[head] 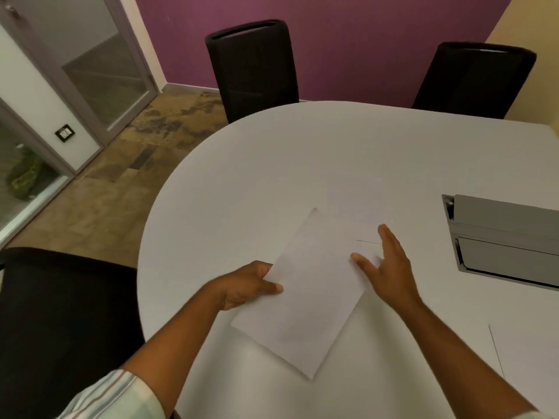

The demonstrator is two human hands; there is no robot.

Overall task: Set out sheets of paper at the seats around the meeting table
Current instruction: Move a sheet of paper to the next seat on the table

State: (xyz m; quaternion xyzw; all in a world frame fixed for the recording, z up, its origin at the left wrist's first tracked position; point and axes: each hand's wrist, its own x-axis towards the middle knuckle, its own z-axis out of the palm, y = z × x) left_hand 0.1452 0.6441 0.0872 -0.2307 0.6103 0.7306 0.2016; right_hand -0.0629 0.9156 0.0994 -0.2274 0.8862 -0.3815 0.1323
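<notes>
Left hand (248,285) pinches the paper stack (305,300) at its edge, above the desk (302,152). Right hand (390,267) open, fingers spread, beside it.

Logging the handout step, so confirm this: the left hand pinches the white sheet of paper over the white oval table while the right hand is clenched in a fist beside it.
One detail is wrong. The head view shows the right hand open, fingers spread flat by the sheet's edge, not clenched. The rest holds: the left hand keeps its grip on the white sheet of paper over the white oval table.
</notes>
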